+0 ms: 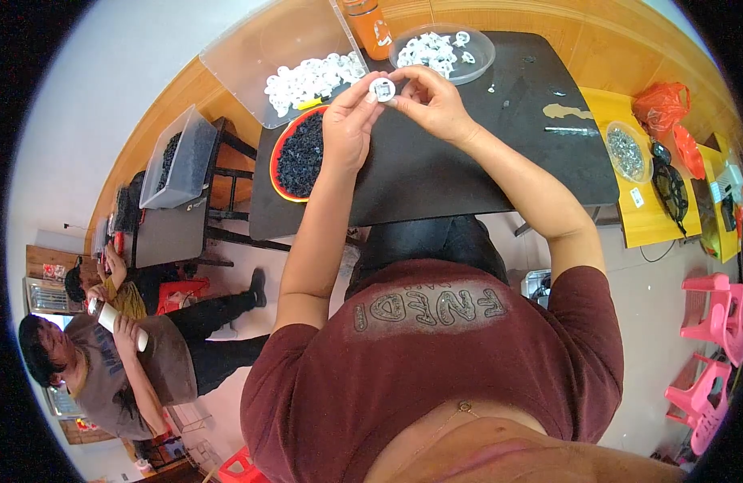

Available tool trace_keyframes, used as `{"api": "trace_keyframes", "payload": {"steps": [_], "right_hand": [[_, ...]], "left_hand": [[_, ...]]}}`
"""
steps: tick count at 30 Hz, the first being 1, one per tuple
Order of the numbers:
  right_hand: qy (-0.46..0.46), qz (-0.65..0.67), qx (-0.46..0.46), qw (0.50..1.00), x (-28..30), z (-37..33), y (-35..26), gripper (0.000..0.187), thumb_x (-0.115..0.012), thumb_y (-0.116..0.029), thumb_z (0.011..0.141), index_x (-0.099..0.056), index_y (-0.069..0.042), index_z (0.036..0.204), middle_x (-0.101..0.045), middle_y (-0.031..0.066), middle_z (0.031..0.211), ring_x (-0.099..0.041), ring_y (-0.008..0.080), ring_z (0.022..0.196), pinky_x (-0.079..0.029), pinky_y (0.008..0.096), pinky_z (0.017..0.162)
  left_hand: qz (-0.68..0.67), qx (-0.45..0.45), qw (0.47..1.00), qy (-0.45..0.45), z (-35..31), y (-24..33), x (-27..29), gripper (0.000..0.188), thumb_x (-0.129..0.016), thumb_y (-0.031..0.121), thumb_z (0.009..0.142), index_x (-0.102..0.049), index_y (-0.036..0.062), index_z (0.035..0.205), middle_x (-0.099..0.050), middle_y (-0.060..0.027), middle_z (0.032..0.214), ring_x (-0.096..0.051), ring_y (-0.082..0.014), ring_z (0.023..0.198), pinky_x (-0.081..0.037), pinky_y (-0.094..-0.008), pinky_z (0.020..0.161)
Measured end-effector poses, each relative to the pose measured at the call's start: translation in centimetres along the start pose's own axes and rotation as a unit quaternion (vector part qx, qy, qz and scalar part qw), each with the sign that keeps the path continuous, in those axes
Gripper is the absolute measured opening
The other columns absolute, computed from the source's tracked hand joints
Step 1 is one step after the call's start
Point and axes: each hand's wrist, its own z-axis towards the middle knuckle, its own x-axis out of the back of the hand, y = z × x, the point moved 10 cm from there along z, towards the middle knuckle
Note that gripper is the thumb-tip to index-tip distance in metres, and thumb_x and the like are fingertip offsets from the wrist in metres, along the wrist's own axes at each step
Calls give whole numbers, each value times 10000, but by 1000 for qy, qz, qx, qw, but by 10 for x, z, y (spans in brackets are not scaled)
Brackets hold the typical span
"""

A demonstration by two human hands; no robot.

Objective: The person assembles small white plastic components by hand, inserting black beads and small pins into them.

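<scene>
**White round part held up between both hands, over the tabletop**

Part: white round part, small, face toward the camera, grey squarish detail in the middle. Sits right at the fingertips, clear of both palms.

Left hand: thumb and fingers clamped on the part's left edge. Right hand: index at the upper right edge, thumb at the lower right, clamped on the same part. Hands near each other, part directly between.

Around them: black tabletop below. Red bowl of black pieces just left of the left hand. Beyond it, clear bin with a pile of white parts, yellow tool at the near side. Past the right hand, round clear tray with more white pieces, orange bottle beside it.
</scene>
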Motion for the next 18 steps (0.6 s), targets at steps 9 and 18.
{"api": "trace_keyframes", "payload": {"steps": [9,18], "right_hand": [[11,19,-6,1000,2,1,1,311,-748,-66,814,-649,-33,1108,-631,18,958,-563,43,678,-478,196,613],[16,1,35,999,1,1,-2,302,-760,-80,815,-656,-41,1097,-644,22,974,-556,49,663,-473,197,597]], "left_hand": [[10,0,1000,10,-1,0,1,320,-571,44,971,-576,-46,1279,-613,-144,1281,-600,-214,1163,-499,-343,990],[9,0,1000,14,-2,1,2,344,-558,53,980,-547,-45,1310,-608,-147,1284,-600,-216,1163,-494,-348,994]]}}
